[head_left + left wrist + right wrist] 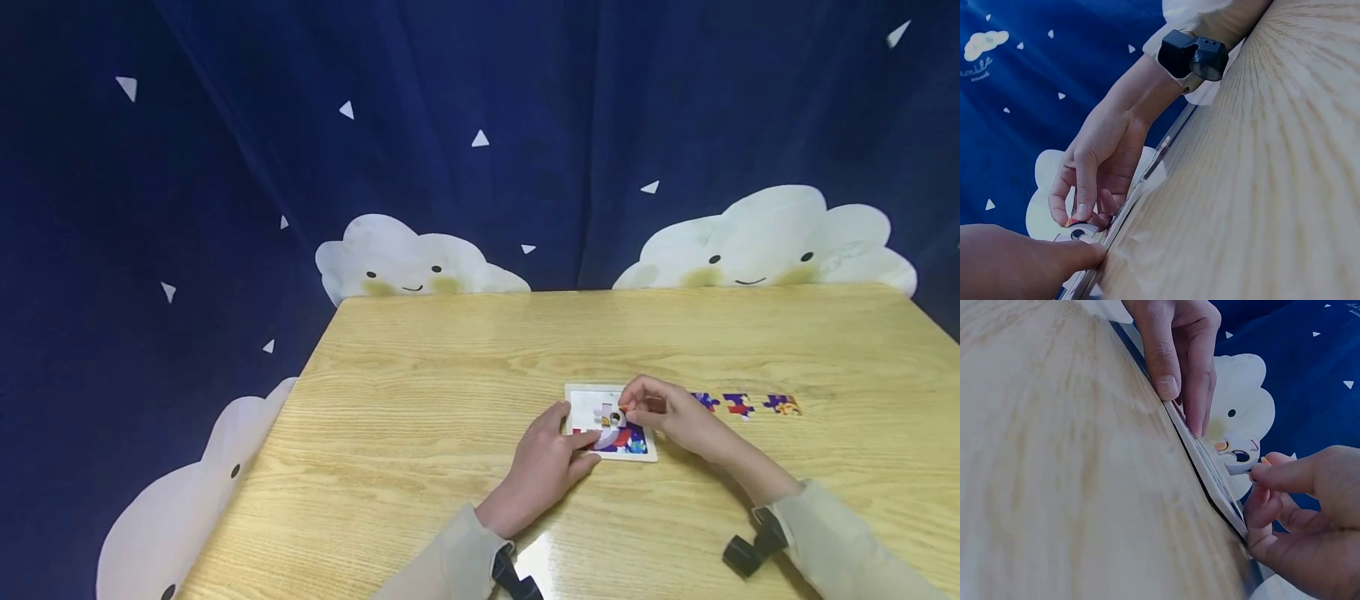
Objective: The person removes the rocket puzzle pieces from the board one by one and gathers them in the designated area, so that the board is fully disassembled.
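Note:
A small jigsaw puzzle in a white-rimmed tray (588,387) lies on the table, part of it filled with colourful pieces. My left hand (546,461) rests on it from the left; one finger presses on the laid pieces and the thumb (1165,378) touches the near rim. Between thumb and fingertips, my right hand (675,417) pinches a puzzle piece (1240,456) printed with a black eye, tilted up over the tray. Its lower edge is partly hidden, so I cannot tell whether it touches the pieces beneath.
Three loose puzzle pieces lie in a row right of the tray: one near the right hand (705,402), a middle piece (738,405) and an outer piece (783,405). A blue curtain (450,125) with clouds hangs behind the wooden table (420,383).

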`<move>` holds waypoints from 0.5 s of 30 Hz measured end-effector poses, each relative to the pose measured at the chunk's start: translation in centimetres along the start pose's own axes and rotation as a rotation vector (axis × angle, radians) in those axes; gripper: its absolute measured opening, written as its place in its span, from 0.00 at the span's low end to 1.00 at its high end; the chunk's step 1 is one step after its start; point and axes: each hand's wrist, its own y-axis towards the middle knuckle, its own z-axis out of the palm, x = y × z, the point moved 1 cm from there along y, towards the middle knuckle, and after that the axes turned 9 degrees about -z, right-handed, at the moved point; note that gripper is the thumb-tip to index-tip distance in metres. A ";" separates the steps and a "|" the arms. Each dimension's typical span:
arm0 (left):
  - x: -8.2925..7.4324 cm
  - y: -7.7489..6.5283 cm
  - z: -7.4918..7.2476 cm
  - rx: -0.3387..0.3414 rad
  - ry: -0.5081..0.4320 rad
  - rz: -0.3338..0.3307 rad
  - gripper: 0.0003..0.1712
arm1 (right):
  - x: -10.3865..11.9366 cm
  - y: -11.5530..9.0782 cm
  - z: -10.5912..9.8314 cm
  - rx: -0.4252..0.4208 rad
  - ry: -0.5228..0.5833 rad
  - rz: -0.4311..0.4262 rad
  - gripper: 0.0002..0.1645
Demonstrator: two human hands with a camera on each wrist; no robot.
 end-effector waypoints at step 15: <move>0.0 -0.1 0.1 0.000 -0.005 -0.012 0.18 | -0.4 -0.6 -0.8 0.047 0.096 -0.075 0.08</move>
